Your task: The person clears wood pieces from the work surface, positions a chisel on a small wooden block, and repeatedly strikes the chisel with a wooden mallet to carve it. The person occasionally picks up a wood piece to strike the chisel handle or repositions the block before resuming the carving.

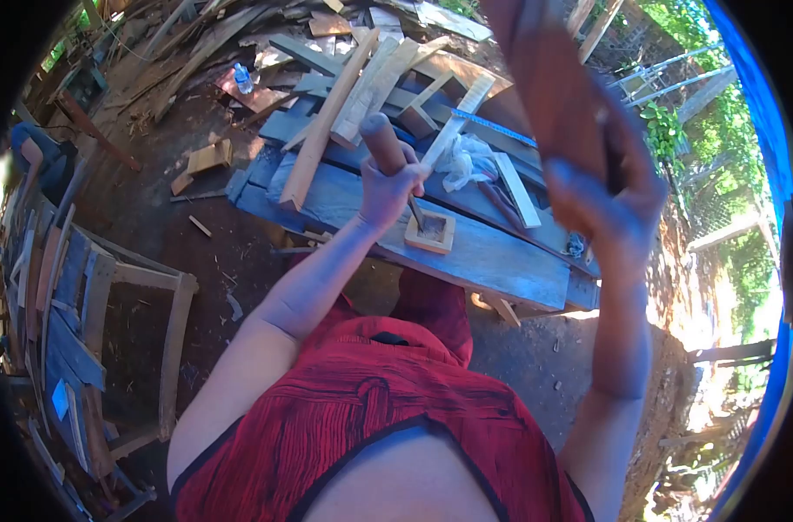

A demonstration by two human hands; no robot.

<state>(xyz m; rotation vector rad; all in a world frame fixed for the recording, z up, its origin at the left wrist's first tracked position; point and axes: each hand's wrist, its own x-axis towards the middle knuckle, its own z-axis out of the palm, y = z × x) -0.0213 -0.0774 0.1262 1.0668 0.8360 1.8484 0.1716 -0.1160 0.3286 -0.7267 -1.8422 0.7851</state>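
Observation:
My left hand is wrapped round the wooden handle of a chisel. Its blade points down into the hollow of a small pale wooden block, which lies on the blue-grey workbench near the front edge. High on the right, close to the camera, my right hand grips a thick dark-brown piece of wood, slightly blurred and clear of the chisel. Whether that piece has a separate handle cannot be made out.
Boards and a long beam lie across the bench's left and back. Beside the block are a clear plastic bag, a pale strip and a blue measuring tape. A wooden frame stands left; a water bottle sits beyond.

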